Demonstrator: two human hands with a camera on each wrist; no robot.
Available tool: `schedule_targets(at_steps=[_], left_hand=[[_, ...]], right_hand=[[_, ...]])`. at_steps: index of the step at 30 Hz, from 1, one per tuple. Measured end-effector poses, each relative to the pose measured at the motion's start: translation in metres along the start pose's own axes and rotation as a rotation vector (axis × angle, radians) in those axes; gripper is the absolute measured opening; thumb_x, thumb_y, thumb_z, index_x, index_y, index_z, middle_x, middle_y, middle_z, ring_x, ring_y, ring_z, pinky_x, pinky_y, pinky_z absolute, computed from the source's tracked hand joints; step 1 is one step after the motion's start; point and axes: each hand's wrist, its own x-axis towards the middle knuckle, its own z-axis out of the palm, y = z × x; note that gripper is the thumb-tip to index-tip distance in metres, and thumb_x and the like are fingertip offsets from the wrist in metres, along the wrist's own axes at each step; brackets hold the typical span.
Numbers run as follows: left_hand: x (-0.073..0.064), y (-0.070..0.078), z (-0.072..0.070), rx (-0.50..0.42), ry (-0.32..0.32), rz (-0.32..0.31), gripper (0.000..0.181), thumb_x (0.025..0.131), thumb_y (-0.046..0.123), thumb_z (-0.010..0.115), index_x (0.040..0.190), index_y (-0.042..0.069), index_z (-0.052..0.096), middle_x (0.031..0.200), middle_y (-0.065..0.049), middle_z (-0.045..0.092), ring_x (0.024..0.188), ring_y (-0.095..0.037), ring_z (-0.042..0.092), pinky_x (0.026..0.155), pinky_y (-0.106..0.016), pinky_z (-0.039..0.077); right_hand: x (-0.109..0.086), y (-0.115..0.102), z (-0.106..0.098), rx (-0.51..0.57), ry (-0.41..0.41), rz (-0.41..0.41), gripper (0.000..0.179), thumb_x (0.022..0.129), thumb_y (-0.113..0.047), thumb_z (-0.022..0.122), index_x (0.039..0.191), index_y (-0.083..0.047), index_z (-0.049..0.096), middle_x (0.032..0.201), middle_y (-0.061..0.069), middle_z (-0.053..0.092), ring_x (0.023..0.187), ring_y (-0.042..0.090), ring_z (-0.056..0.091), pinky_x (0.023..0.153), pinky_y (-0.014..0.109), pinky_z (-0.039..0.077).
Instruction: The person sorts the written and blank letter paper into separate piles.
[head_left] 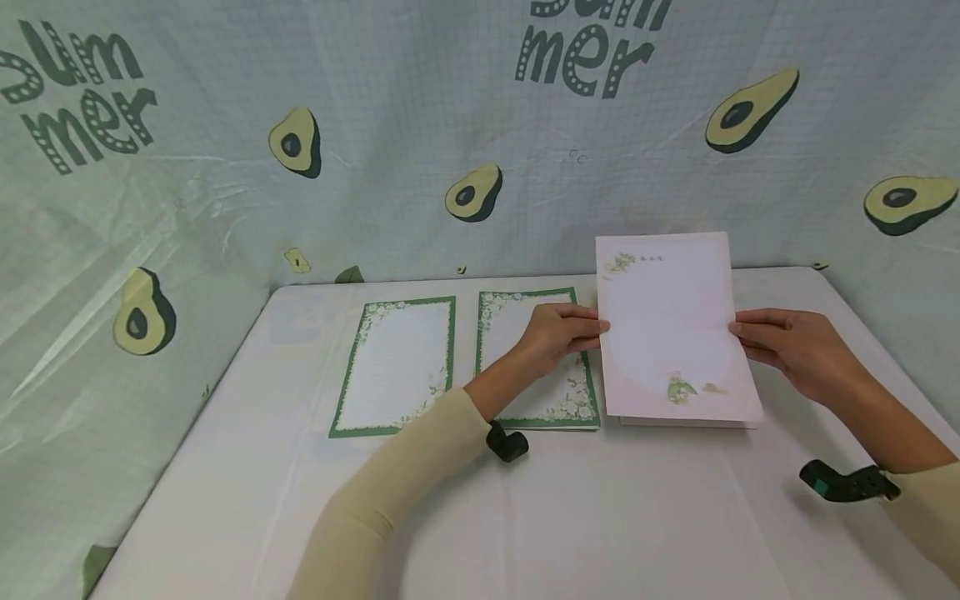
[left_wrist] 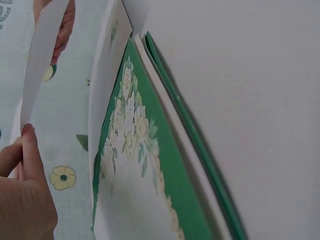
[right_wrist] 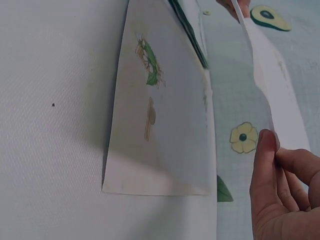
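While left hand (head_left: 562, 333) and right hand (head_left: 798, 350) pinch sheet (head_left: 667, 333) above pink paper (right_wrist: 172, 110), frame right, step appears positioning; next move likely needs even grip.

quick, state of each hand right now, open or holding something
Left hand: closed, pinching the left edge of the pink-bordered sheet.
Right hand: closed, pinching the right edge of the same sheet.

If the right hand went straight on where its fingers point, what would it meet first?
The pink-bordered stationery sheet that the right hand pinches; past that, perhaps the left hand, though depth is unclear.
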Motion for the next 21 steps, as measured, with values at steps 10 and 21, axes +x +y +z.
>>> schedule_targets(at_steps=[10,21], left_hand=[[0.006,-0.005,0.005,0.012,-0.015,-0.037,0.02,0.091,-0.009,0.07,0.111,-0.01,0.07,0.099,-0.014,0.072,0.082,-0.017,0.073,0.084,-0.032,0.063],[0.02,-0.01,0.007,0.104,-0.019,-0.081,0.014,0.09,-0.011,0.071,0.104,-0.011,0.071,0.09,-0.016,0.072,0.08,-0.027,0.075,0.088,-0.041,0.062]], right_hand=[[0.003,0.009,-0.007,-0.022,-0.012,0.029,0.01,0.1,-0.023,0.068,0.097,-0.033,0.069,0.095,-0.025,0.067,0.087,-0.005,0.067,0.077,0.018,0.061],[0.009,0.023,-0.008,-0.232,-0.024,0.025,0.057,0.105,-0.026,0.06,0.141,0.015,0.044,0.102,-0.018,0.063,0.086,-0.007,0.064,0.079,0.019,0.061]])
